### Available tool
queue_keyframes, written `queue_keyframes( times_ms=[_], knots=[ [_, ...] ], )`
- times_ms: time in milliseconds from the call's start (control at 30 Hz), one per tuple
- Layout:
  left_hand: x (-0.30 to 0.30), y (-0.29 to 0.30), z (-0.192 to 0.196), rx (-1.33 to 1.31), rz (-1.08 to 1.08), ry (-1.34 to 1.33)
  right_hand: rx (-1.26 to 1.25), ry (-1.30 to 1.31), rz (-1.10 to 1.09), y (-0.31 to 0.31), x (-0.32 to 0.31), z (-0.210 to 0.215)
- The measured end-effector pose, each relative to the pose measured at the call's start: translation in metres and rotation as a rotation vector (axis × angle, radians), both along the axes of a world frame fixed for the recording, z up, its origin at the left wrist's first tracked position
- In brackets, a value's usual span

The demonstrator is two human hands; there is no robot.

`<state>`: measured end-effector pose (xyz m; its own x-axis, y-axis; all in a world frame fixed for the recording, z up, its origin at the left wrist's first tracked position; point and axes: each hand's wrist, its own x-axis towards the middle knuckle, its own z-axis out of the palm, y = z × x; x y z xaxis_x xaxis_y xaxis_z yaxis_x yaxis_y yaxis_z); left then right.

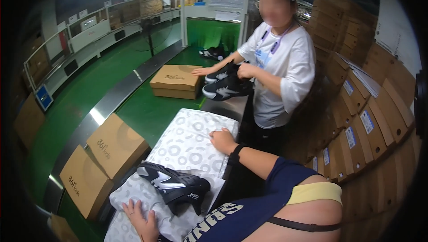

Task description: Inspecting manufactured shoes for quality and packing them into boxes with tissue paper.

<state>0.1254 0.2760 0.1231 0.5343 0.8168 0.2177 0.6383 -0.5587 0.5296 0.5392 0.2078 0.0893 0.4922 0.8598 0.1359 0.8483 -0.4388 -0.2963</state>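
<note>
A black sneaker with white and silver markings lies on its side on white tissue paper with grey ring patterns. My left hand rests on crumpled tissue paper beside the sneaker, its fingers spread. Up and to the right, my right hand has its fingers curled at the sheet's right edge, closed on the paper. Whatever lies beneath the paper is hidden.
Opened brown shoe boxes stand at left on the green conveyor belt. Beyond sits a closed box. Across the line a co-worker holds black sneakers and touches that box. Stacked cartons line the right side.
</note>
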Motion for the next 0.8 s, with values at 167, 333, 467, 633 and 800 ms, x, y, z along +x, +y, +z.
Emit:
queue_keyframes(
  times_ms=[167, 333, 467, 633, 800],
  knots=[
    [0.012, -0.008, 0.016, -0.036, 0.042, -0.145, 0.025, 0.000, -0.067, 0.001, 0.006, 0.003],
    [0.013, -0.012, 0.022, -0.048, 0.070, -0.134, -0.054, -0.101, 0.032, 0.013, 0.008, 0.013],
    [0.013, -0.018, 0.029, -0.003, 0.093, -0.042, -0.013, -0.138, 0.156, 0.026, 0.007, 0.019],
    [0.022, -0.006, 0.084, -0.243, -0.107, -0.234, 0.247, -0.521, 0.487, 0.028, -0.072, 0.090],
    [0.052, 0.015, 0.117, -0.815, -0.110, -0.731, 0.539, -0.651, 0.970, -0.014, -0.167, 0.137]
  ],
)
